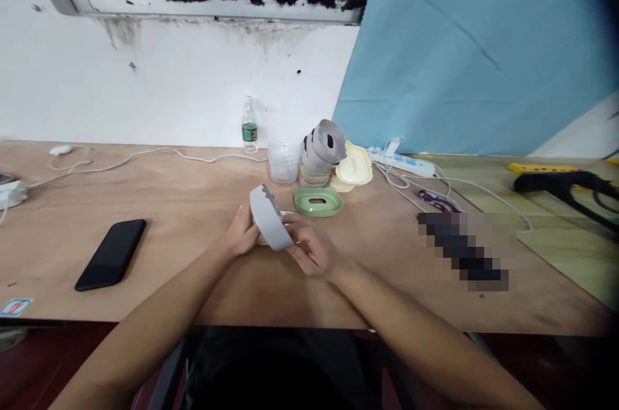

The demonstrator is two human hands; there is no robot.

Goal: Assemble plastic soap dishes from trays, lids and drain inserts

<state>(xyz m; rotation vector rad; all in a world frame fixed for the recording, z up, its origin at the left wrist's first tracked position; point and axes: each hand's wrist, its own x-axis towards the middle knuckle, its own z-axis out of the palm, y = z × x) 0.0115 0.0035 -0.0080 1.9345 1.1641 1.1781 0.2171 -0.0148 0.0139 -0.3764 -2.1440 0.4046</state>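
A grey plastic tray [271,220] is tilted on its side between my hands, just above the table. My left hand [243,229] grips its left end, the fingers partly hidden behind it. At the lower right end, my right hand [312,247] has its fingers closed on the rim. Partly hidden under the grey tray is a cream piece [264,239]. Just beyond my right hand a green tray [319,202] with an oval slot lies on the table. Behind it stands a leaning stack of grey trays [326,146].
Clear plastic cups [284,163] and a bottle [249,129] stand by the wall. Cream lids [355,165] are right of the stack. A black phone [111,254] lies left. White cables run along the back to a power strip [406,164]. A blurred dark object [459,249] lies right.
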